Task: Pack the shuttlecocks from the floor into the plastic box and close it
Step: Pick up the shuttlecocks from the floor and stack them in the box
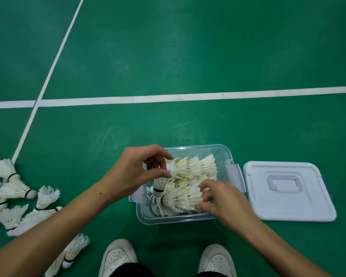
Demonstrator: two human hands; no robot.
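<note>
A clear plastic box [224, 151] stands open on the green floor just ahead of my feet, holding several white feather shuttlecocks laid in nested rows. My left hand [136, 170] hovers over the box's left side and pinches the cork end of a nested row of shuttlecocks [190, 166]. Over the box's right front corner, my right hand [222, 200] grips the feather end of another row [180, 198]. Several loose shuttlecocks [18, 196] lie on the floor at the far left.
The box's white lid [288, 190] lies flat on the floor right of the box, handle up. My two white shoes [118, 256] stand at the bottom edge. White court lines [188, 96] cross the floor ahead and at the left.
</note>
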